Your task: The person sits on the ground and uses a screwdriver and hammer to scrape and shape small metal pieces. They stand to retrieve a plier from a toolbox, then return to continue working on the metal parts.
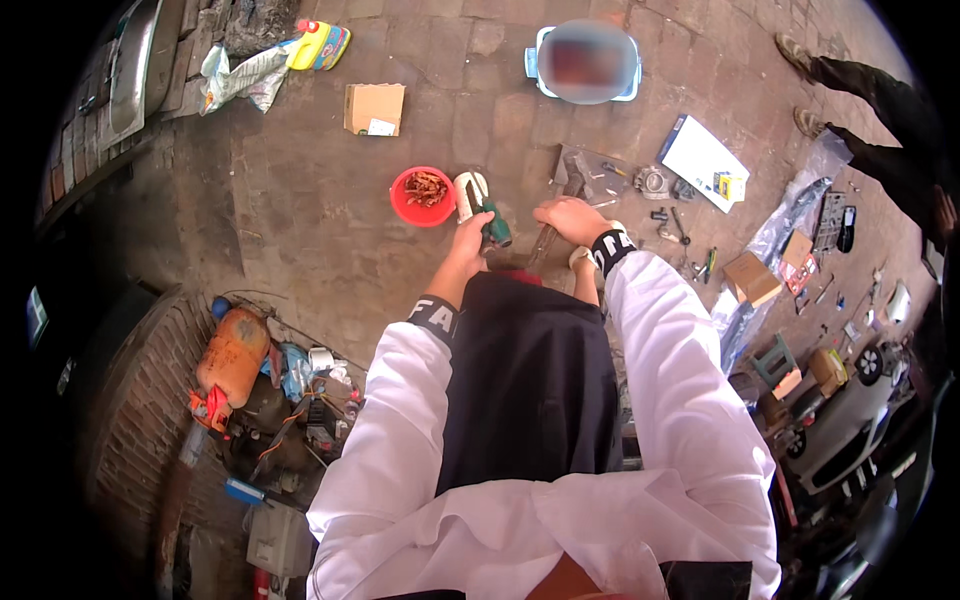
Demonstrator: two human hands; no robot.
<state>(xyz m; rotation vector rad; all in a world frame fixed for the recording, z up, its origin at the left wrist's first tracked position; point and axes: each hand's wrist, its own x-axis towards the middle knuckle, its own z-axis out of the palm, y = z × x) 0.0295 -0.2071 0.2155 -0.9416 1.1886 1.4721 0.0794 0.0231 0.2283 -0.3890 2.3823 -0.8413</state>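
My left hand (470, 243) is closed around a dark green tool (496, 230) with a dark, narrow part pointing away from me; its exact kind is unclear. Just beyond it a pale shoe (468, 184) rests on the ground. My right hand (570, 220) grips a hammer (542, 245), whose wooden handle slants toward my lap while its head lies on the far side of the fist. Left of my left hand stands a red bowl (402, 207) holding brown, strip-like pieces. Beyond my right hand is a grey metal plate (606, 183) with small tools on it.
A cardboard box (375, 105), a light blue tub (532, 64) and a yellow jug (320, 46) stand farther off. Right are a white box (700, 160), scattered tools, plastic sheeting (785, 220) and another person's legs (870, 90). An orange gas cylinder (233, 350) lies at left.
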